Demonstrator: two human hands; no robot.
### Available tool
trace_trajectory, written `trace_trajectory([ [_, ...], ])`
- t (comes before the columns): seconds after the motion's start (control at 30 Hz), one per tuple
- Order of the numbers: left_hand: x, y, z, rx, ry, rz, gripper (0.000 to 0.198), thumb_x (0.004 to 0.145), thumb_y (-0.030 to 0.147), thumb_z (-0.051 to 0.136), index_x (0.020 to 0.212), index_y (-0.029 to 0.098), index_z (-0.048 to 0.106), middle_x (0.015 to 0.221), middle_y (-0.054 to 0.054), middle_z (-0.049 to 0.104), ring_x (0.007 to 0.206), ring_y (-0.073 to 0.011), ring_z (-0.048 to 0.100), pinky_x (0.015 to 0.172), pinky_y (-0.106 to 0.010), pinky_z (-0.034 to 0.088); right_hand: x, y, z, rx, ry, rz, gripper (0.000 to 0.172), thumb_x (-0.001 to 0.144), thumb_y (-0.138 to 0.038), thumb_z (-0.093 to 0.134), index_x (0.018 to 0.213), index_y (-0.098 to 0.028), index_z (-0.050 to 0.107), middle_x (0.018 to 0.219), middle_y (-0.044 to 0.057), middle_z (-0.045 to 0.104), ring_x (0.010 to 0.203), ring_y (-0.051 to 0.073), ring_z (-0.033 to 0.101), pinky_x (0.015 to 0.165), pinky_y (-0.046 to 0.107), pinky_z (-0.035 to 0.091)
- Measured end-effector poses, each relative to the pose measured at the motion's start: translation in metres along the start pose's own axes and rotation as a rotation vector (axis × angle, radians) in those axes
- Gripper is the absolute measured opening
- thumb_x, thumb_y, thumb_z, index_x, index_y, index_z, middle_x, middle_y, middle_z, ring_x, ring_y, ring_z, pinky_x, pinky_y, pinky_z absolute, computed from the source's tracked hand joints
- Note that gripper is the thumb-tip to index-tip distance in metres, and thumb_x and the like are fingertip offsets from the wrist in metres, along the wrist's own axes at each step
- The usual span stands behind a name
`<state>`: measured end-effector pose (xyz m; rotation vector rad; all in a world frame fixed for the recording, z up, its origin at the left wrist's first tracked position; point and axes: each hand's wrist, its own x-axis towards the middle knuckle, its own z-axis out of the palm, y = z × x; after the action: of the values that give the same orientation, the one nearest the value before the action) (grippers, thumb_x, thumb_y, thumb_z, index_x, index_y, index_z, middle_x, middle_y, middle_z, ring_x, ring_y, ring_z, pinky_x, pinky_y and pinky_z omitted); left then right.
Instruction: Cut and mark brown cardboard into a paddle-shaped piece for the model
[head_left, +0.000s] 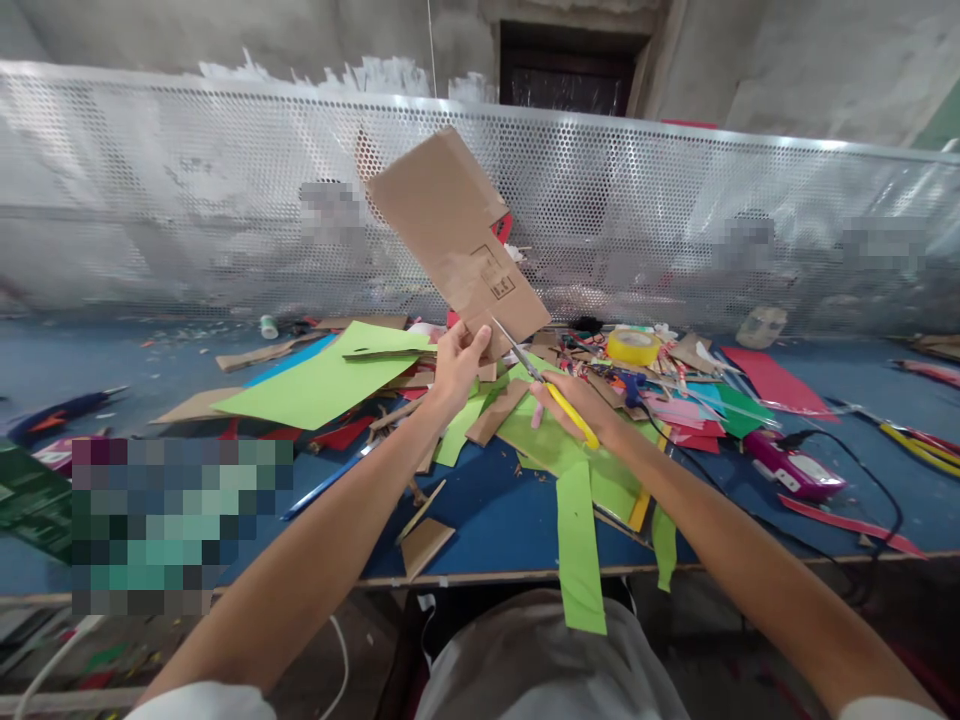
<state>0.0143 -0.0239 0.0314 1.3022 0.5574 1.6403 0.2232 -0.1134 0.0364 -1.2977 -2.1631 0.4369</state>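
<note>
A brown cardboard piece (457, 220) with a printed mark and a notch in its right side is held up, tilted, above the table. My left hand (459, 362) grips its lower edge, thumb on the near face. My right hand (574, 408) is closed around the yellow handles of a pair of scissors (571, 410). Their blades point up and left and meet the cardboard's lower edge close to my left thumb. Under my hands lie green paper sheets and cardboard scraps, and a green paper strip (580, 545) hangs over the table's front edge.
A large green sheet (322, 375) lies at left. Yellow tape (634, 347), red paper (776, 380) and a purple box (795, 465) with a black cord are at right. A perforated metal panel (225, 200) stands behind the blue table (495, 530).
</note>
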Motion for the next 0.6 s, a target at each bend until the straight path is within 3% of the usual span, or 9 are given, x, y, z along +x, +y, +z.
trace_trajectory([
  [0.37,-0.004,0.002,0.004,-0.007,-0.015,0.032,0.060,0.075,0.061,0.094,0.113,0.018,0.075,0.119,-0.012,0.083,0.097,-0.0267,0.080,0.081,-0.037,0.069,-0.003,-0.008,0.000,-0.051,0.048,0.026,0.046,0.114,-0.056,0.040,0.090,-0.024,0.062,0.077,0.002,0.078,0.076,0.021,0.076,0.073,0.029,0.052],
  [0.6,-0.005,-0.001,0.008,-0.004,0.033,-0.046,0.059,0.072,0.058,0.094,0.108,0.018,0.073,0.105,-0.009,0.083,0.084,-0.0225,0.078,0.074,-0.035,0.068,-0.004,-0.013,-0.008,-0.301,0.101,0.092,0.045,0.113,-0.053,0.045,0.092,-0.022,0.071,0.087,0.009,0.079,0.094,0.028,0.078,0.079,0.031,0.052],
])
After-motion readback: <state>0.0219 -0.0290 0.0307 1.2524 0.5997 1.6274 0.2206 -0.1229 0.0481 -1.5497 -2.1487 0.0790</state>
